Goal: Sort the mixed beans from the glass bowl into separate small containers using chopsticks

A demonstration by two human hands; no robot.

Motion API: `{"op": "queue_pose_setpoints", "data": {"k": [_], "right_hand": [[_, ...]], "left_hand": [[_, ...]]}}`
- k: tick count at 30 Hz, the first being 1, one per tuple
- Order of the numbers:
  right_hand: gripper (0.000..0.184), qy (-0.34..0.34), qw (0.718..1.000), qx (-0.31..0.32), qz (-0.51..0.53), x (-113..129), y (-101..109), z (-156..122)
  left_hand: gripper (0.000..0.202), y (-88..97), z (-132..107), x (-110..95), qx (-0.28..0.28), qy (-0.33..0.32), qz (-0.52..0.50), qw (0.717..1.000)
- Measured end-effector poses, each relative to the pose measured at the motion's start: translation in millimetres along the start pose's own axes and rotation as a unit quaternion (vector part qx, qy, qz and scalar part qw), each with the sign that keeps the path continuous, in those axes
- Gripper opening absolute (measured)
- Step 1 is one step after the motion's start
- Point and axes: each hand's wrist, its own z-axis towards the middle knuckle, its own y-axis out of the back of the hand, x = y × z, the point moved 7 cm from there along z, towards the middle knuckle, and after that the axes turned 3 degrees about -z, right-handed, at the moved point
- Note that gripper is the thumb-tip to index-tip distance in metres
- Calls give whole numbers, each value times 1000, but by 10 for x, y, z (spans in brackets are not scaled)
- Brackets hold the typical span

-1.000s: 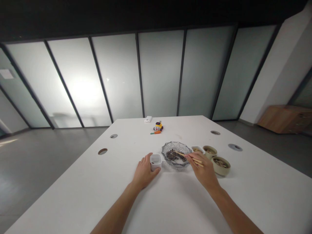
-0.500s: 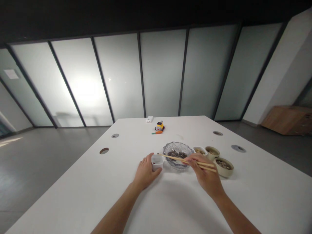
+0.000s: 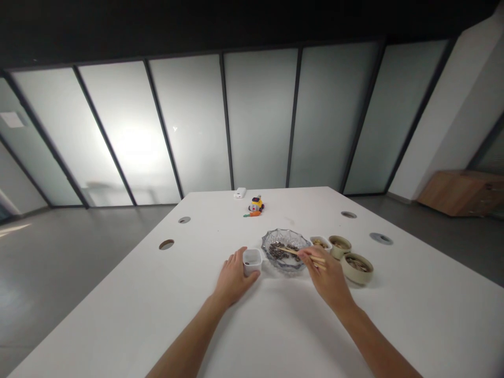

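My left hand (image 3: 233, 279) curls around a small white cup (image 3: 252, 261) standing on the white table (image 3: 275, 325). My right hand (image 3: 328, 278) grips a pair of wooden chopsticks (image 3: 302, 253), whose tips reach into a clear glass bowl (image 3: 286, 250) of dark beans. The glass bowl sits just right of the white cup. A few dark bits lie inside the cup.
Right of the glass bowl stand a small white dish (image 3: 320, 242) and two beige bowls (image 3: 339, 245) (image 3: 356, 267) with food. A toy car (image 3: 256, 204) and a white box (image 3: 239, 192) lie at the table's far end. Round cable holes (image 3: 166, 244) dot the table.
Half a second ago the chopstick tips hovered over the white cup; they have swung back right into the glass bowl. My left hand has stayed on the cup.
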Motion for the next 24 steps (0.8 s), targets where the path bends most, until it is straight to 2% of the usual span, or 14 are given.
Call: {"op": "queue_pose_setpoints", "data": {"k": [7,16,24], "right_hand": [[25,-5,1000,11,20,-105,-89,-43],[24,13,999,-32,4,-52,0,-27],[25,-1,1000,3,11,-116,-94,-65]], "left_hand": [[70,-4,9,-4,5,3,2,1000],[70,-13,8,13,4,2,-1,1000],[70,-4,5,3,0,3,-1,1000]]}}
